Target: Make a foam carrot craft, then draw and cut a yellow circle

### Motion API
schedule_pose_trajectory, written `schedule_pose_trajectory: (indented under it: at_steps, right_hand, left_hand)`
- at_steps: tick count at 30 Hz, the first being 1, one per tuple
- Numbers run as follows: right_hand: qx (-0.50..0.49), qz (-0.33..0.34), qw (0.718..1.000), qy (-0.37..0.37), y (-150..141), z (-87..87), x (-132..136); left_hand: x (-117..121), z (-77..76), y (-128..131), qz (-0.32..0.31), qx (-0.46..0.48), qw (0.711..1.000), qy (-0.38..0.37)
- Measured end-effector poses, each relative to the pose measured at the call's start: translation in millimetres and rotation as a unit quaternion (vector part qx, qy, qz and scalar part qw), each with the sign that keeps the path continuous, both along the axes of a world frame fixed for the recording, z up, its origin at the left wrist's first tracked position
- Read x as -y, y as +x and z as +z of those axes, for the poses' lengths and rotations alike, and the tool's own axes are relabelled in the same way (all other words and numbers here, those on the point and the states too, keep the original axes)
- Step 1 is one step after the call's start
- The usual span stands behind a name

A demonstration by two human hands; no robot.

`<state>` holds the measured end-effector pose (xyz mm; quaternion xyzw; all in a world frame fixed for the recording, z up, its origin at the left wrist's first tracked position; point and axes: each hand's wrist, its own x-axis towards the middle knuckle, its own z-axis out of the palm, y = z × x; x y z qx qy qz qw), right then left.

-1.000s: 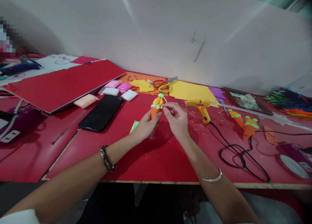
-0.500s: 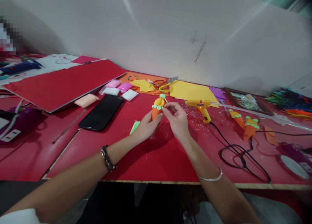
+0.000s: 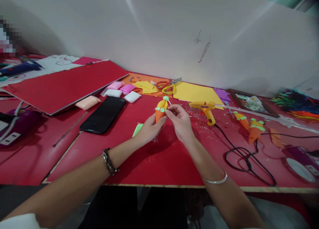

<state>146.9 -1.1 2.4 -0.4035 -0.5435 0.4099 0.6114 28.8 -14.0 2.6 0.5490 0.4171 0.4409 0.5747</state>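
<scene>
My left hand (image 3: 151, 127) is wrapped around a small orange foam cone (image 3: 159, 115) and holds it upright. The cone has a yellow top, a row of light green balls around its upper edge, and a larger green ball (image 3: 165, 98) at the tip. At its right side, my right hand (image 3: 181, 121) has thumb and index finger pinched together, touching the cone's edge. A thin white stick (image 3: 169, 102) pokes out above those fingers; its lower end is hidden behind them. Beside my left wrist lies a packet of green clay (image 3: 137, 130), partly covered.
A black phone (image 3: 103, 115) and several clay packets (image 3: 127, 88) lie left of my hands. Scissors (image 3: 169, 86) rest on coloured sheets at the back. To the right are a yellow glue gun (image 3: 205, 110), its looped cord (image 3: 245, 159) and two similar cones (image 3: 256, 131).
Almost nothing differs. Both hands keep their hold on the cone, and the view has shifted very slightly.
</scene>
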Motion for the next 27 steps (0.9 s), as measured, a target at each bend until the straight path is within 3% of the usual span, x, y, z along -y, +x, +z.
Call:
schedule_pose_trajectory:
  at_steps: [10,14,19,22,27]
  right_hand:
    - [-0.010,0.040,0.998,-0.044,2.7,3.0,-2.0]
    - [0.137,0.053,0.988,-0.055,9.3,5.3,-1.4]
    - [0.367,0.164,0.916,-0.017,12.5,2.4,3.9]
    - [0.374,0.227,0.899,-0.025,11.6,0.3,5.8]
    - [0.356,0.225,0.906,-0.037,12.9,1.4,5.9]
  left_hand:
    - [-3.5,2.8,0.0,-0.007,0.059,0.997,-0.043]
    - [-11.5,3.2,-6.8,0.028,0.099,0.994,-0.031]
    - [-17.0,2.9,-11.6,0.042,0.104,0.994,-0.002]
    - [-17.2,2.2,-10.7,0.037,0.115,0.993,-0.010]
    - [-18.4,1.8,-9.7,0.063,0.155,0.986,-0.011]
